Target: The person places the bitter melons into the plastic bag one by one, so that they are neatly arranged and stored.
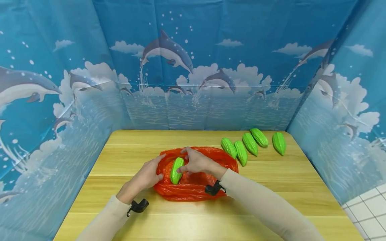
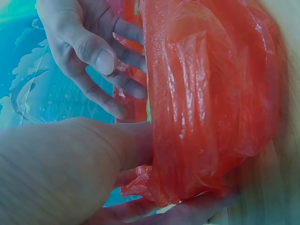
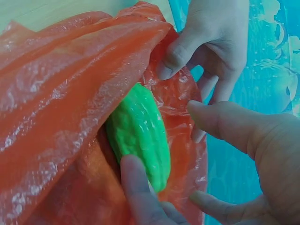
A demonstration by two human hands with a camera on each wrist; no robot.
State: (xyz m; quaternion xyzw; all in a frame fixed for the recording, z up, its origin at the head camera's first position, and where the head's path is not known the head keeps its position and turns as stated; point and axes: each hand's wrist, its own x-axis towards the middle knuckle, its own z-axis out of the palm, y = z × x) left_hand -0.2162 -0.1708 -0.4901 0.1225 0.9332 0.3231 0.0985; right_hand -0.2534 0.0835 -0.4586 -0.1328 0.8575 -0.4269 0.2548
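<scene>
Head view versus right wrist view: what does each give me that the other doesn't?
Only the head view: five loose green ridged vegetables, cream sleeves and white tiles.

Only the right wrist view: the red plastic bag crossing in front of one edge of the green ridged vegetable inside it.

Both: that bag, that vegetable, the left hand, the right hand and the blue printed curtain.

- A wooden table [image 1: 120,160] is surfaced in pale yellow-brown planks with visible grain.
- The table's far, left and right sides are bordered by a blue printed curtain [image 1: 253,20], marked by creases.
- Leaping grey-and-white dolphins [image 1: 167,50] are pictured on it, and white droplets are scattered near them.
- Billowing white clouds [image 1: 245,75] are printed above pale, rippled seawater [image 1: 193,113].
- At the lower right, square white tiles [image 1: 369,207] are divided by dark grout lines.
</scene>
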